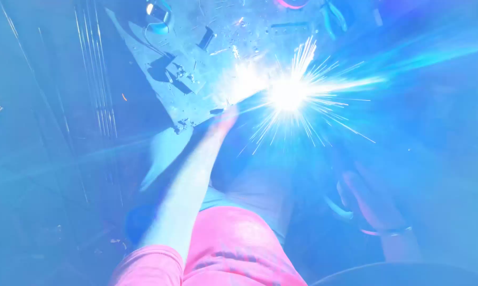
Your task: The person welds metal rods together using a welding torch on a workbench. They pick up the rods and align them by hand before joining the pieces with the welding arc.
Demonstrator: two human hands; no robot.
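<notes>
The whole view is washed blue by a white welding arc [287, 94] that throws thin straight sparks outward in all directions. The left hand [226, 117], at the end of a bare forearm reaching up from a pink short sleeve [149, 267], lies at the lower edge of a flat grey metal plate [159, 63], just left of the arc. Glare hides the fingers, so it cannot be told whether this hand is closed or what it holds. The plate surface is rough, strewn with small metal scraps and spatter; a dark short cylinder [206, 38] lies on it near the top. The right hand [363, 198] sits low at right, well apart from the arc, beside a curved blue piece [337, 207]; its grip cannot be told.
</notes>
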